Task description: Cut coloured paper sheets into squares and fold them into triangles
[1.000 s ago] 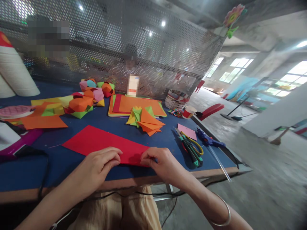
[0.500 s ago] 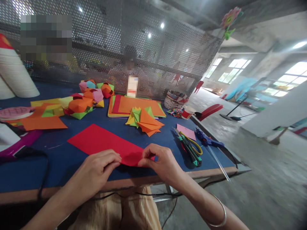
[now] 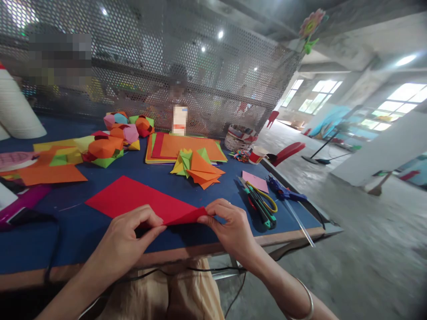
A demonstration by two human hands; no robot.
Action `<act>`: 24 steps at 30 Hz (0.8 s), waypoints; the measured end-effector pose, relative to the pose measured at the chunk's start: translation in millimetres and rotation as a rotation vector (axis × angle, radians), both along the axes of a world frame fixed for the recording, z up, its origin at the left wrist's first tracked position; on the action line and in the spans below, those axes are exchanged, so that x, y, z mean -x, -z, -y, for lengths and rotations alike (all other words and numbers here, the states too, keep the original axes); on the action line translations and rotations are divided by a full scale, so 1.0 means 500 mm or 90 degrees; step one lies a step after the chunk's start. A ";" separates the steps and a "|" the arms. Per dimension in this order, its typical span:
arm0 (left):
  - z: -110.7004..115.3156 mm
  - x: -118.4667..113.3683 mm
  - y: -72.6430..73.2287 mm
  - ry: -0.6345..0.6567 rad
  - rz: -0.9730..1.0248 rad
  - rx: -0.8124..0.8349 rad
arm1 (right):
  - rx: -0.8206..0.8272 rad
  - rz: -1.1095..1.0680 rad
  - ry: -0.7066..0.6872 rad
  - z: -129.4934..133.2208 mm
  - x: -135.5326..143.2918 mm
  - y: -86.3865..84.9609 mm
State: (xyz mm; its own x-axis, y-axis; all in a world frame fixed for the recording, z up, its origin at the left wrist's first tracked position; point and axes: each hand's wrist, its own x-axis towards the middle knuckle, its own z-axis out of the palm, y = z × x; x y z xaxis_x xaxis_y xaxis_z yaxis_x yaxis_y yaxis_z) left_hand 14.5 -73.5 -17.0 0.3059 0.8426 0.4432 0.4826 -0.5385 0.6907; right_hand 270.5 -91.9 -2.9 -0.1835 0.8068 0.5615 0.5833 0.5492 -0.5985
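Observation:
A sheet of red paper point(image 3: 140, 195) lies slantwise on the blue tabletop in front of me, its near right edge folded over in a narrow strip. My left hand point(image 3: 138, 229) pinches the near edge between thumb and fingers. At the sheet's right corner, my right hand point(image 3: 228, 224) grips the folded paper between thumb and forefinger. Beyond the sheet sit folded yellow, green and orange paper pieces point(image 3: 198, 166). To the right of my right hand lie a green and black cutter point(image 3: 262, 209) and yellow-handled scissors point(image 3: 268, 202).
A stack of coloured paper point(image 3: 190, 146) and several paper balls point(image 3: 105, 146) stand farther back. A blue glue gun point(image 3: 285, 191), a pink paper point(image 3: 255, 181), a paper cup point(image 3: 257, 154) and a woven basket point(image 3: 240, 137) are at right. A perforated metal screen point(image 3: 140, 58) rises behind, with people beyond it.
My right hand has brought the paper's right end up into a folded strip. My left hand has shifted slightly left along the edge, its thumb now stretched forward. The view has turned slightly right.

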 end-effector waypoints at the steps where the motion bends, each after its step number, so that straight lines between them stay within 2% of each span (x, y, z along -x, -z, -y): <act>1: 0.000 -0.001 -0.001 0.001 -0.001 0.009 | -0.009 -0.003 -0.001 0.000 0.001 0.002; 18: -0.007 -0.014 -0.015 -0.002 0.045 0.074 | -0.114 0.002 -0.036 0.017 0.007 0.018; 21: -0.009 -0.016 -0.020 -0.023 0.067 0.073 | -0.151 0.006 -0.027 0.022 0.003 0.024; 24: -0.013 -0.014 -0.025 -0.079 0.101 0.055 | -0.188 0.015 -0.016 0.029 -0.003 0.026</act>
State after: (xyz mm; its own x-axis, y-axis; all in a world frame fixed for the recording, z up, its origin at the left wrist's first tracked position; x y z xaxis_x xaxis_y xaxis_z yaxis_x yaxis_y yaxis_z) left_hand 21.5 -67.1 -4.7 0.1302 0.9064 0.4019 0.4231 -0.4174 0.8042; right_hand 272.2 -106.5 -16.1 -0.2165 0.6040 0.7670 0.5793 0.7119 -0.3970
